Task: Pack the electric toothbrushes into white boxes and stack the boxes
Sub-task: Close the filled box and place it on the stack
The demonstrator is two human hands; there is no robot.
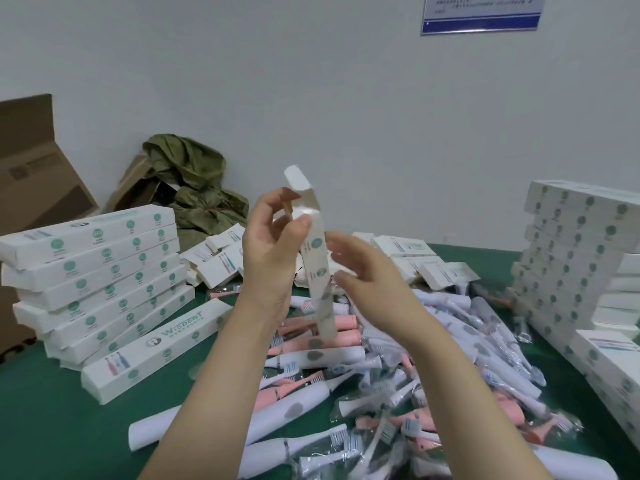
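1. At the centre of the view, above the green table (52, 427), the left hand (277, 237) holds a white box (317, 268) nearly upright. The thumb presses its front face and the fingers curl behind its upper end. The top flap stands open.
2. At 3 o'clock of the box, the right hand (363, 268) is just beside it, with fingers loosely curved and spread from the thumb, gripping nothing. Blur hides whether they touch the box.
3. At 6 o'clock, below both hands, lies a heap of pink and white toothbrushes (346, 358) in clear wrappers.
4. At 9 o'clock stands a stack of boxes (97, 271), and at 3 o'clock a taller stack (571, 265).
5. At 12 o'clock behind the heap lie loose boxes (408, 247). At 10 o'clock, a green cloth (194, 181) and a cardboard carton (31, 168) lean by the wall.
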